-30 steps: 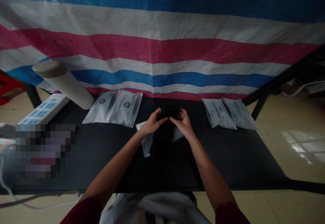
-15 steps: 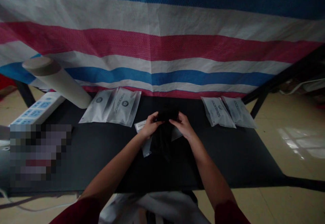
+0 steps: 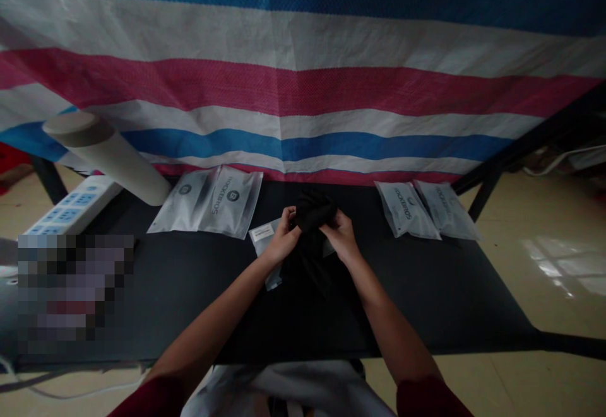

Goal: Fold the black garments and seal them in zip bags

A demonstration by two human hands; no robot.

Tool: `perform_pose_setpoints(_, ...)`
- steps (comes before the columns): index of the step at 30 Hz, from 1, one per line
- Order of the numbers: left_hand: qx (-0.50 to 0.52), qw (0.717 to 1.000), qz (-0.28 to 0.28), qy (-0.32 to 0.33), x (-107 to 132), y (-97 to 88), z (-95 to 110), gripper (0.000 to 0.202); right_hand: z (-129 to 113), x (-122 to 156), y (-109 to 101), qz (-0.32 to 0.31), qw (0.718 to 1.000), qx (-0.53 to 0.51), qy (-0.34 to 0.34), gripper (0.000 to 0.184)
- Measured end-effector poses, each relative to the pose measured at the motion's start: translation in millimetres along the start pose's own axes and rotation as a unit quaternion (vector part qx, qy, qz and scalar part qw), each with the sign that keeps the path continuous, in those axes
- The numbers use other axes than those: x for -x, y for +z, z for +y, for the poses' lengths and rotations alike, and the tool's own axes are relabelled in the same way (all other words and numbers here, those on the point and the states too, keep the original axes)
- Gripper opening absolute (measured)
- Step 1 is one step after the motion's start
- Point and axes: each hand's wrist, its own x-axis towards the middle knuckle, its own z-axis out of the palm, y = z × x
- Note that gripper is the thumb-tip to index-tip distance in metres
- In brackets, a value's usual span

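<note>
A soft black cloth item (image 3: 315,212) is bunched between my two hands at the middle of the table, and a loose length of it hangs down towards me. My left hand (image 3: 283,237) grips its left side with the fingers curled in. My right hand (image 3: 341,234) grips the right side the same way. What kind of cloth item it is, I cannot make out. Under it lies a clear plastic bag (image 3: 262,233) with a white label, mostly covered by the cloth and my left hand.
Two frosted ROCKBROS bags (image 3: 231,202) lie at the back left, and two more bags (image 3: 408,210) at the back right. A pale bottle (image 3: 113,158) and a power strip (image 3: 71,205) stand at the left of the black table (image 3: 435,297). Behind hangs a striped sheet (image 3: 284,89).
The black cloth has gone from stretched flat between my hands to gathered in a rounded, folded bunch. Both hands stay in nearly the same place.
</note>
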Motion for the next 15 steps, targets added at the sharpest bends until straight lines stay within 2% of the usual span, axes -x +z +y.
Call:
perform_pose_setpoints(4,-0.064,0.997,0.040,0.010,1,1.2,-1,0.037,0,0,0,0.040,0.999,0.004,0.014,0.038)
perform_pose_setpoints(8,-0.222,0.975,-0.018,0.018,6,0.1,2,0.044,4,-2,-5,0.103,0.994,0.037,0.006,0.041)
perform_pose_setpoints(11,-0.333,0.941,-0.026,0.055,11,0.2,7,0.050,5,-6,-11,0.135,0.989,0.039,0.053,0.044)
perform_pose_setpoints(13,-0.354,0.931,-0.047,0.074,12,0.0,9,0.042,5,-8,-15,0.152,0.984,0.038,0.082,0.045)
perform_pose_setpoints(15,-0.328,0.936,-0.098,0.079,11,-1.1,10,0.031,6,-10,-20,0.163,0.983,0.041,0.073,0.046)
